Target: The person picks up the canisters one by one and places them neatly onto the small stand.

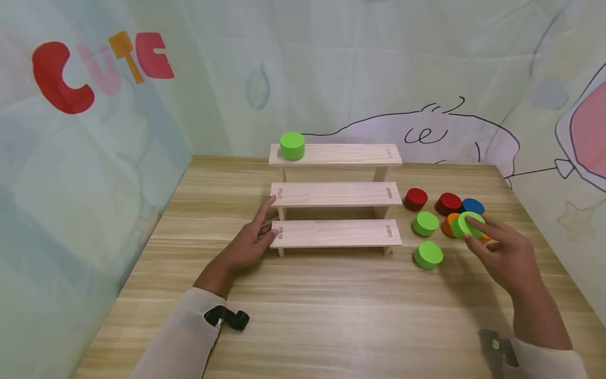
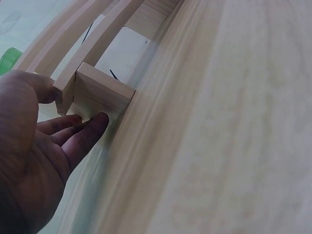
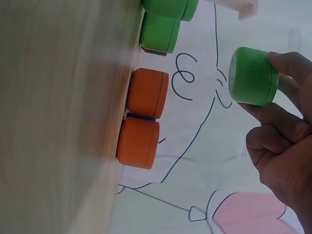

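A three-tier wooden stand point(image 1: 336, 233) stands mid-table, a green round block point(image 1: 292, 146) on the left end of its top tier. My left hand point(image 1: 250, 242) rests against the stand's left end, the thumb on the lowest board and the other fingers stretched alongside. In the left wrist view those fingers point(image 2: 83, 141) reach beneath the board point(image 2: 92, 46) beside its leg. My right hand point(image 1: 508, 252) pinches another green round block point(image 3: 253, 76) between thumb and fingers, raised above the table. Part of an orange block point(image 1: 450, 225) is hidden behind it in the head view.
Right of the stand lie two green blocks point(image 1: 426, 224), two red blocks point(image 1: 416, 199) and a blue block point(image 1: 473, 206). Two orange blocks point(image 3: 147, 92) sit side by side in the right wrist view. A printed cloth point(image 1: 331, 68) hangs behind the table point(image 1: 303, 310).
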{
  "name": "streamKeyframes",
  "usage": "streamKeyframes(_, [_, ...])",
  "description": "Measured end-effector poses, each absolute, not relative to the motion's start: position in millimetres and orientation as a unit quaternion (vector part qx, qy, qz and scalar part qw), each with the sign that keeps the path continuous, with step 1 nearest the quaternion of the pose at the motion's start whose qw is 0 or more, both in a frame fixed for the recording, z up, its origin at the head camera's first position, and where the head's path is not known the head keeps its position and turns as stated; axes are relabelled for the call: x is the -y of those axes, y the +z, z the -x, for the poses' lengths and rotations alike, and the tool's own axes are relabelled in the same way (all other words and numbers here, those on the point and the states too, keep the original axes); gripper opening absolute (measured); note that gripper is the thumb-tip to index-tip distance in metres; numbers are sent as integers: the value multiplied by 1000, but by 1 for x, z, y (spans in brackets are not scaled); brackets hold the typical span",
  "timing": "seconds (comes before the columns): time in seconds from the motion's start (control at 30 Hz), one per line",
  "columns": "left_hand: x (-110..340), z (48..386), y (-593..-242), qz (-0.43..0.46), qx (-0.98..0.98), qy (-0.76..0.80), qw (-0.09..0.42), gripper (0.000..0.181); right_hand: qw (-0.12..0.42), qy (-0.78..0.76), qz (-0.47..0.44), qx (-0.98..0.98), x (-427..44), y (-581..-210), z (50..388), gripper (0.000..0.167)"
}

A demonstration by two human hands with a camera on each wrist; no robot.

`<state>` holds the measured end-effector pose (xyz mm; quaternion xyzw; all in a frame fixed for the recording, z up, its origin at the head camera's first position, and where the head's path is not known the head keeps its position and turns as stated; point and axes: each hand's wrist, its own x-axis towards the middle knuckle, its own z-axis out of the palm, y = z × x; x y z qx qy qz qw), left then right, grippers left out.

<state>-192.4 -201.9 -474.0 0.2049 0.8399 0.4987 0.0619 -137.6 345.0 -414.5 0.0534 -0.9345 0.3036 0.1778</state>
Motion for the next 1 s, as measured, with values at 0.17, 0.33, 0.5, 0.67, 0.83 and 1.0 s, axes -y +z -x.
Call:
streamKeyframes(0.17, [200, 192, -474, -206, -839, 499, 61, 82, 232, 283, -104, 925, -338, -408, 140, 46])
streamKeyframes(0.33, [200, 192, -475, -204, -840, 499, 59, 81, 256, 262, -129, 921, -328, -397, 146, 45])
streamKeyframes(0.5, [202, 191, -476, -202, -840, 500, 65, 82, 295, 242, -145, 913, -314, -386, 152, 48])
streamKeyframes(0.67, [201, 191, -476, -202, -840, 499, 63, 82, 343, 252, -181, 887, -297, -377, 159, 48])
streamKeyframes(0.83, [202, 191, -476, -204, -841, 498, 59, 83, 347, 273, -202, 874, -282, -365, 164, 47])
streamKeyframes(1.0, [202, 192, -475, -209, -839, 499, 61, 82, 343, 292, -225, 864, -276, -353, 170, 47])
